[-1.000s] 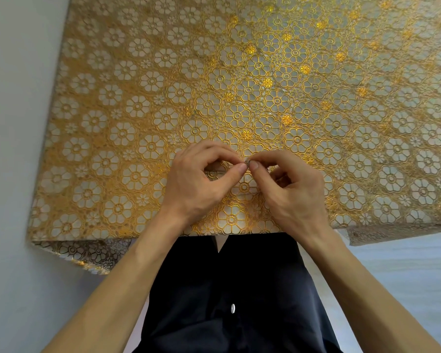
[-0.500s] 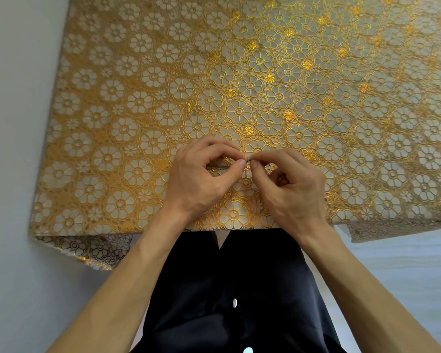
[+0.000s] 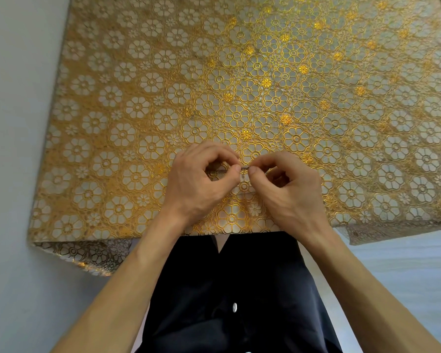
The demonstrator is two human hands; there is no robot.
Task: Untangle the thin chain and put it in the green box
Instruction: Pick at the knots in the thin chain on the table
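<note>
The left hand (image 3: 201,187) and right hand (image 3: 290,194) pinch the thin chain (image 3: 245,168) between curled fingers. They are at the front edge of the gold-flowered counter (image 3: 138,123).

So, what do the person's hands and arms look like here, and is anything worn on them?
The left hand and right hand are bare: no gloves, and no ring, watch or bracelet shows. Both forearms are uncovered to the picture's edge, with no sleeve in view. The dark garment below has a small white button.

glossy embossed gold tablecloth (image 3: 163,98), thin metallic chain (image 3: 245,168), dark matt cloth shirt (image 3: 227,289)
</note>
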